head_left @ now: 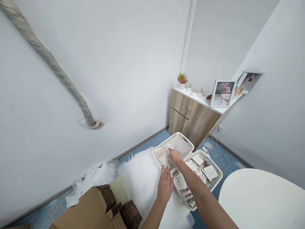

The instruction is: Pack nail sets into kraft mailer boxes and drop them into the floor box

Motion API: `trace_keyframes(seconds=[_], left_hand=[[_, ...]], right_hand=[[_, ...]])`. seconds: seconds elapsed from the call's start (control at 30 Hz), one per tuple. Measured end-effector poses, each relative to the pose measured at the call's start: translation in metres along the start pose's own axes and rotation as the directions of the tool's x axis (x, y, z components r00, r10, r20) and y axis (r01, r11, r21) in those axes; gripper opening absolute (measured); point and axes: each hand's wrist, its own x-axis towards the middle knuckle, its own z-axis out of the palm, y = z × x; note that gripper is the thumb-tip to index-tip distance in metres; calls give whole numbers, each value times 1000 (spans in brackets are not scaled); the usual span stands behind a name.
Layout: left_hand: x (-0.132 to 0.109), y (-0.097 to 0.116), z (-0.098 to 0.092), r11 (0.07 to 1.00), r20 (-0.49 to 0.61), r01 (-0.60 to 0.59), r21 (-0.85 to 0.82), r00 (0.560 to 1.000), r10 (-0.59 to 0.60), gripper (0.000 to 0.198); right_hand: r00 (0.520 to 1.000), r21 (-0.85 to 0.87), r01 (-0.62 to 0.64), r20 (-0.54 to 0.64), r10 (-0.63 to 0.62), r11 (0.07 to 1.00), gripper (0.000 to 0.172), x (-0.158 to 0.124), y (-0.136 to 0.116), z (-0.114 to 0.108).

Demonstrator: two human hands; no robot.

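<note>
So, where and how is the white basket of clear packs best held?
Probably take the white basket by its wall-side rim, from above on the left, thumb inside: that raised edge looks uncovered, while the opposite side sits close to the basket of cards.

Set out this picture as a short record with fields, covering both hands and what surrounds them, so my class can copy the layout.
Right hand: in the white basket, at clear plastic packs; grip unclear
Left hand: fingers spread at the basket's near edge
Beside basket: carded packs, partly hidden by the right arm
Near left: cardboard box, white sheets
Behind: wood-grain cabinet bearing a potted plant and picture frame
</note>
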Motion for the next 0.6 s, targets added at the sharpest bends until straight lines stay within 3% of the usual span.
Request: trace_keyframes(seconds=[0.2,0.33,0.6], left_hand=[[3,-1,-3,1000,13,-10,28,1000,10,47],[7,-5,-1,999,17,0,53,1000,-1,46],[44,10,14,997,-155,33,-63,987,-42,68]], right_hand=[[984,102,-98,-141,112,990,49,-14,-5,-18],[956,263,-65,-262,136,963,44,-37,6,-36],[930,499,26,-331,163,866,39,-87,24,-44]])
